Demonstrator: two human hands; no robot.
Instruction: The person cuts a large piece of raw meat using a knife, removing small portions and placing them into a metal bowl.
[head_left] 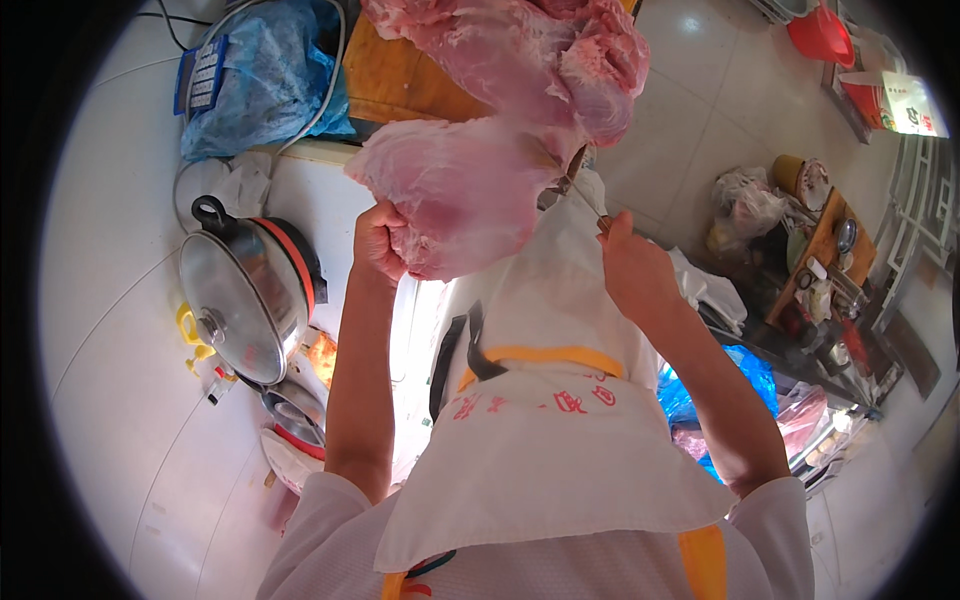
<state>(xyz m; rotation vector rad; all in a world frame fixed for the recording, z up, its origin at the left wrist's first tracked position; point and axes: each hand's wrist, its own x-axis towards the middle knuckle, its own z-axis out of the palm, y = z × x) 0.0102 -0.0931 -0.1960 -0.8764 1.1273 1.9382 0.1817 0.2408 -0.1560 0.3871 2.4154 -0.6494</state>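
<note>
meat (460, 190) overhanging wooden board (395, 75), tiled floor (680, 110) beside; left grip (380, 242) clutching meat, right grip (635, 265) round knife (588, 199)

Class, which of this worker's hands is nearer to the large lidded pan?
Left. The left hand grips the meat's lower edge, to the right of the pan; the right hand, holding a knife, is farther right.
</note>
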